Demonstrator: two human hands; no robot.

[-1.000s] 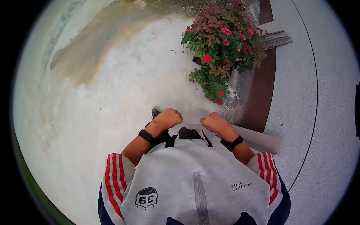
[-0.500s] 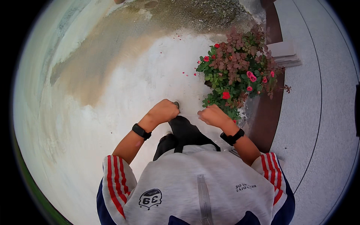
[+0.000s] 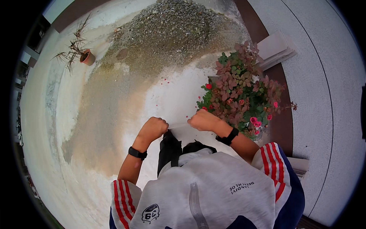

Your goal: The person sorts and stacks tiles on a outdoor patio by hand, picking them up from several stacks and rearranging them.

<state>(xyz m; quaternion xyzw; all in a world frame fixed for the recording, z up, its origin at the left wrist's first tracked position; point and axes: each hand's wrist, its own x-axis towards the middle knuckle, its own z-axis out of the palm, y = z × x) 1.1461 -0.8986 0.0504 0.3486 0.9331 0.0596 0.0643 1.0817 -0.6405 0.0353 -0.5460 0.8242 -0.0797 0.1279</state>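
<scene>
- Since 0.5 s ago: both fists sit further left in view, and the potted plant (upper left, spiky) has come in.
- Left hand: curled into a fist, knuckles up, above the dark trousers.
- Right hand: also fisted, apart from the left; can't tell if either grips anything.
- 2 black wristbands, 1 per wrist.
- Flowering bush: just beyond the right hand in view, red and pink blooms, green and reddish leaves (contact unclear).
- Gravel pile: top centre, on pale ground.
- Grey paving: far right, past a brown strip.
</scene>
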